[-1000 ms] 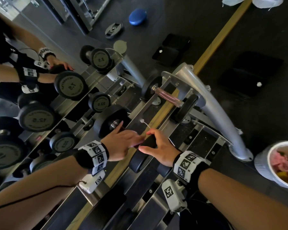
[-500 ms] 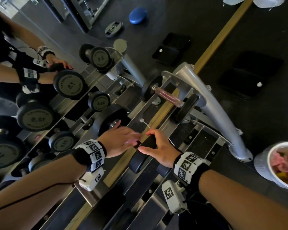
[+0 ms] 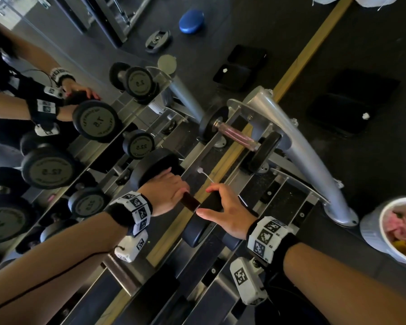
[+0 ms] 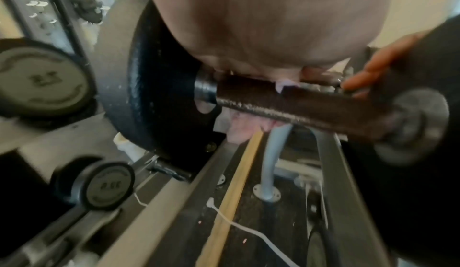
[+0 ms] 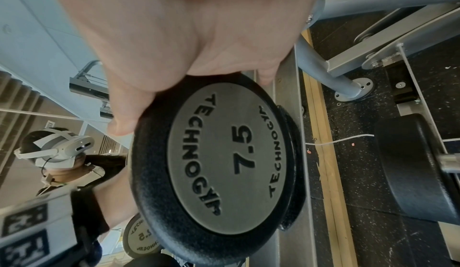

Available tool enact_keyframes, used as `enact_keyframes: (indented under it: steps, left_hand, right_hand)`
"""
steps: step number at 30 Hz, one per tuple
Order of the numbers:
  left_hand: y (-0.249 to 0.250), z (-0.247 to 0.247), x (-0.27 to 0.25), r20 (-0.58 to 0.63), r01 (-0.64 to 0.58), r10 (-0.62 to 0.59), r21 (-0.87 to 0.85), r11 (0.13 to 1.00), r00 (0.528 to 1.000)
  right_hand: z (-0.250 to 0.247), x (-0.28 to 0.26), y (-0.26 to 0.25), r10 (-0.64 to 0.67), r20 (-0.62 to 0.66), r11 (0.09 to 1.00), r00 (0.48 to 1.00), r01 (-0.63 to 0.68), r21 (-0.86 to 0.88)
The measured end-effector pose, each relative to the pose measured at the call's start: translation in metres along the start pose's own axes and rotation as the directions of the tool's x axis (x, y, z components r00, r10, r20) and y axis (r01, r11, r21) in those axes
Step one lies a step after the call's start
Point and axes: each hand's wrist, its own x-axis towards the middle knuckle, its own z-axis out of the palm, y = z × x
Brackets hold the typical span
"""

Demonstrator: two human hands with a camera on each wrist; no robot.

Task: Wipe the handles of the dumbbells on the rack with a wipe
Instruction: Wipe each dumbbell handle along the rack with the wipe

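Observation:
A black 7.5 dumbbell (image 5: 224, 172) lies across the rack rails. My left hand (image 3: 174, 191) curls over its dark knurled handle (image 4: 298, 102), near the far weight head (image 3: 155, 165). It holds a pink wipe (image 4: 244, 127) that is wrapped round the bar and hangs beneath it. My right hand (image 3: 205, 201) grips the near weight head (image 3: 197, 228), thumb on one side of the rim and fingers on the other. A short stretch of bare handle (image 3: 190, 204) shows between the two hands.
A second dumbbell (image 3: 237, 134) with a pinkish handle sits further along the rack, by the silver rack leg (image 3: 302, 146). A white bin (image 3: 373, 228) with used pink wipes stands at the right. The mirror (image 3: 28, 48) at the left reflects the dumbbells.
My left hand has slid along the handle away from my right hand toward the far weight head, uncovering the dark bar. The right hand has stayed on the near head.

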Motion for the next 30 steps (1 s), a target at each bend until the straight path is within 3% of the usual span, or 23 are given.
enact_keyframes:
  steps: [4, 8, 11, 15, 18, 24, 26, 30]
  left_hand:
    - [0.008, 0.007, -0.004, -0.047, 0.03, -0.029, 0.02, 0.999, 0.998]
    - [0.037, 0.015, -0.009, -0.033, -0.114, 0.113, -0.011, 0.993, 0.993]
    - [0.03, 0.011, -0.006, -0.004, -0.139, 0.139, 0.026, 0.99, 0.99]
    - [0.004, -0.005, 0.007, 0.064, -0.02, 0.015, 0.072, 0.997, 0.998]
    - [0.0, 0.0, 0.007, 0.034, 0.011, -0.014, 0.088, 0.996, 0.999]
    - [0.024, 0.014, -0.008, -0.013, -0.143, 0.144, 0.035, 0.989, 0.99]
    - [0.016, 0.01, -0.009, -0.022, -0.125, 0.126, 0.033, 0.992, 0.992]
    - [0.001, 0.002, -0.004, -0.061, 0.039, -0.035, 0.059, 0.998, 0.998]
  right_hand:
    - [0.002, 0.001, 0.003, -0.002, -0.017, 1.0, 1.0, 0.002, 0.003]
    - [0.005, 0.002, 0.004, -0.01, -0.061, 1.0, 0.998, 0.01, -0.004]
    - [0.004, 0.002, 0.003, -0.018, -0.059, 1.0, 0.998, 0.017, -0.009]
    - [0.003, 0.002, 0.002, -0.017, -0.037, 1.0, 0.999, 0.016, -0.014]
    - [0.003, 0.002, 0.004, -0.029, -0.034, 1.0, 0.999, 0.029, -0.004]
    - [0.005, 0.004, 0.007, -0.046, -0.06, 0.999, 0.997, 0.046, -0.009]
    - [0.005, 0.005, 0.007, -0.047, -0.053, 0.999, 0.997, 0.047, -0.015]
    - [0.005, 0.007, 0.013, -0.043, -0.054, 0.999, 0.998, 0.042, -0.03]
